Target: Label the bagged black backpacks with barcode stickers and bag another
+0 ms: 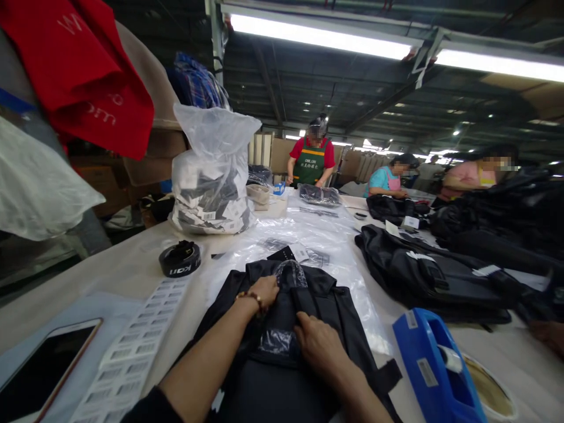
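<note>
A black backpack (259, 382) lies on the table in front of me, its top pointing away. Clear plastic wraps its top handle (291, 271), and a black and a white tag (299, 252) rest just beyond it. My left hand (264, 292), with a beaded bracelet at the wrist, is closed at the upper left of the bag beside the handle; what its fingers hold is hidden. My right hand (319, 343) lies on the bag's straps right of centre, next to a clear plastic-covered patch (277, 342). Its fingers are bent, their tips partly hidden.
Clear plastic bags (352, 294) lie under and beyond the backpack. Left are a tape roll (180, 258), barcode labels (132, 358), a phone (48, 370) and a filled plastic sack (211, 182). Right are a blue dispenser (436, 364) and black bags (432, 273). People work behind.
</note>
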`<state>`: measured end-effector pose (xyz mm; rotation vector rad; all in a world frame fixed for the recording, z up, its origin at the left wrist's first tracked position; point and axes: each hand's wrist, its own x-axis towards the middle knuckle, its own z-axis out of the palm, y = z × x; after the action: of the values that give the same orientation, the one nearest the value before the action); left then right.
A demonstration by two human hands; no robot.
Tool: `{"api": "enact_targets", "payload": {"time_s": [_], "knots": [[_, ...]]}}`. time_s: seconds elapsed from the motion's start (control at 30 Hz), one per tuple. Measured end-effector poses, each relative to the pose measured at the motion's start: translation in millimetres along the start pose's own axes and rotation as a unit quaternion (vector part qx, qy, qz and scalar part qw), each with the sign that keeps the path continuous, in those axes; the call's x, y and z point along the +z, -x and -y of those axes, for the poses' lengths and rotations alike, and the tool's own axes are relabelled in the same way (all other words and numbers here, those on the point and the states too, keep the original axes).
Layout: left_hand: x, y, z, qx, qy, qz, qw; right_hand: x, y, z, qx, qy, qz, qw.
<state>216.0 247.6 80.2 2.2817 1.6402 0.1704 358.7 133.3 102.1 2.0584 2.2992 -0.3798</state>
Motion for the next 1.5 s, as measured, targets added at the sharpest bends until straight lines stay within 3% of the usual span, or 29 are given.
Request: {"api": "enact_targets", "payload": {"time_s": [0.17,0.3,0.43,0.6,0.67,0.77,0.83,0.97,1.07,1.13,1.2,1.4,1.5], "knots": [[15.7,-6,-13,0.057,-0.043,-0.078,0.994,30,-10,-12,0.012,-0.074,-0.091,0.993],[27.0,-16,-16,0.092,-0.057,-0.145,0.983,43,-19,-21,-0.006,-0.058,-0.128,0.990],[36.7,-27,-9,0.096,-0.051,-0.152,0.982,52,-21,-23,-0.042,-0.025,-0.182,0.982],[37.4,-34,-4,0.064,-0.041,-0.137,0.988,54,-25,-23,-0.091,0.026,-0.310,0.946],[37.4,-34,-5,0.054,-0.047,-0.126,0.989,54,-27,-24,-0.089,0.012,-0.275,0.957],[38.1,-32,-6,0.049,-0.063,-0.094,0.992,54,-30,-26,-0.071,-0.040,-0.137,0.987],[36.0,-33,-5,0.051,-0.076,-0.053,0.994,54,-30,-26,-0.062,-0.064,-0.086,0.992],[19.7,-45,-3,0.076,-0.097,0.061,0.990,49,-28,-26,-0.053,-0.081,-0.063,0.993],[3.8,-58,-5,0.100,-0.099,0.103,0.985,45,-26,-24,-0.047,-0.078,-0.052,0.995],[-1.0,-61,-8,0.100,-0.096,0.084,0.987,42,-25,-22,-0.047,-0.069,-0.044,0.996],[1.6,-57,-10,0.084,-0.094,0.027,0.992,39,-23,-21,-0.046,-0.063,-0.036,0.996],[28.3,-36,-22,0.043,-0.076,-0.144,0.986,36,-29,-24,-0.045,-0.058,0.004,0.997],[39.2,-39,-28,0.114,-0.052,-0.163,0.979,44,-35,-30,-0.043,-0.050,0.046,0.997]]}}
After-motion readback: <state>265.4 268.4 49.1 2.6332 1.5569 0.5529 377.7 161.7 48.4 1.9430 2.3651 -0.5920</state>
